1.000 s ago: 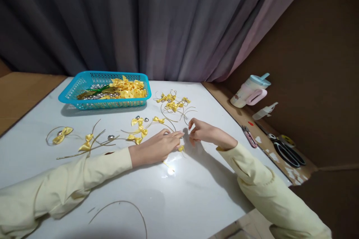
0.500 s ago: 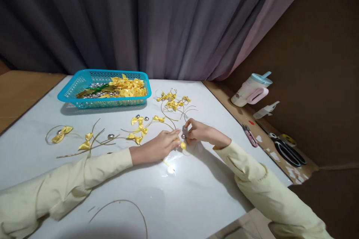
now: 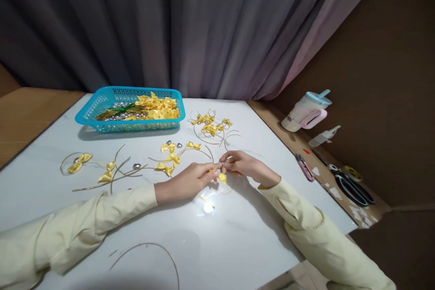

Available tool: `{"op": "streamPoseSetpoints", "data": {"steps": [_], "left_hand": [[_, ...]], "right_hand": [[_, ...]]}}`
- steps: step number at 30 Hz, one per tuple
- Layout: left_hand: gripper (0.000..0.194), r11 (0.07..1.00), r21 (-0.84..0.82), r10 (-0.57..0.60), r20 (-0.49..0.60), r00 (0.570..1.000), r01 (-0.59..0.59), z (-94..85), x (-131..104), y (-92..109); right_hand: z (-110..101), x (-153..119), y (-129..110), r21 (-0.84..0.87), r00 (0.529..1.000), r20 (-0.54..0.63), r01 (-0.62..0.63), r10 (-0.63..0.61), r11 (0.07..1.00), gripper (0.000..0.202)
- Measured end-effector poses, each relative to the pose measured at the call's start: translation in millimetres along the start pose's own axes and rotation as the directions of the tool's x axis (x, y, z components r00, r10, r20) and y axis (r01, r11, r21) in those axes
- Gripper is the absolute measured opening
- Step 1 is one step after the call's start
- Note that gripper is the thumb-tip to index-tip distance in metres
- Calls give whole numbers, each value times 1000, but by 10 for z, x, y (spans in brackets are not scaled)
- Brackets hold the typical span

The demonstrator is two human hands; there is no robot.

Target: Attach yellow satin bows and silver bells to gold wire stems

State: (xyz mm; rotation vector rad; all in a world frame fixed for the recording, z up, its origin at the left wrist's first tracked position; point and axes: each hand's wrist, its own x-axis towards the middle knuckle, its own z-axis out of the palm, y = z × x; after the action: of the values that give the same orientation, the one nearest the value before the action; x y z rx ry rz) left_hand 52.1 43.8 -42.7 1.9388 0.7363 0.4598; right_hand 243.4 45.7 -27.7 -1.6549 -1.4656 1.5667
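Observation:
My left hand [image 3: 192, 180] pinches a yellow ribbon bow [image 3: 222, 177] by one side, just above the white table. From the right, my right hand [image 3: 245, 165] meets it, thumb and forefinger closed on a small silver bead [image 3: 220, 165]. The fingertips of both hands nearly touch, and part of the bow is hidden behind them. A thin gold wire [image 3: 205, 200] sticks out below my left hand. Several more bows, such as one yellow bow [image 3: 165, 169], lie with curved gold wires beyond my left wrist. A loose silver bead [image 3: 136, 166] rests among them.
A blue basket [image 3: 139, 123] of yellow bows and silver beads stands at the back left. Finished-looking wire-and-bow loops [image 3: 210, 129] lie at the back centre. Along the right edge are a tumbler [image 3: 302, 111], a small bottle [image 3: 324, 137], pink snips [image 3: 306, 168] and black-handled scissors [image 3: 350, 188].
My right thumb and forefinger have closed on the silver bead and come up against my left fingertips. The bow has turned slightly, and the whole view has shifted a little.

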Motion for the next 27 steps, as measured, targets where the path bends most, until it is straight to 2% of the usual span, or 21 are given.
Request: {"op": "streamPoseSetpoints", "data": {"steps": [5, 11, 15, 18, 22, 25, 27], "left_hand": [[36, 999, -14, -39, -65, 997, 38, -1, -15, -48], [30, 988, -157, -47, -219, 975, 13, -18, -30, -31], [29, 977, -211, -55, -327, 944, -16, -57, -60, 44], [28, 990, -135, -11, -346, 938, -38, -113, -91, 84], [26, 992, -62, 88, -306, 948, -112, -194, -165, 130], [24, 991, 66, 128, -323, 938, -112, -239, -248, 149], [22, 970, 207, 193, -365, 911, -123, -265, -311, 137]], "right_hand": [[57, -27, 40, 113, 999, -18, 39, -37, 993, 11], [21, -35, 51, 302, 987, 145, 28, -75, 953, 27], [35, -55, -16, 407, 980, 150, 59, -130, 912, 28], [91, -85, -96, 460, 978, 130, 88, -165, 884, 25], [187, -111, -182, 518, 977, 99, 113, -191, 848, 18], [225, -103, -197, 593, 992, 45, 69, -119, 803, 16], [217, -94, -194, 624, 998, 15, 44, -69, 780, 17]]}}
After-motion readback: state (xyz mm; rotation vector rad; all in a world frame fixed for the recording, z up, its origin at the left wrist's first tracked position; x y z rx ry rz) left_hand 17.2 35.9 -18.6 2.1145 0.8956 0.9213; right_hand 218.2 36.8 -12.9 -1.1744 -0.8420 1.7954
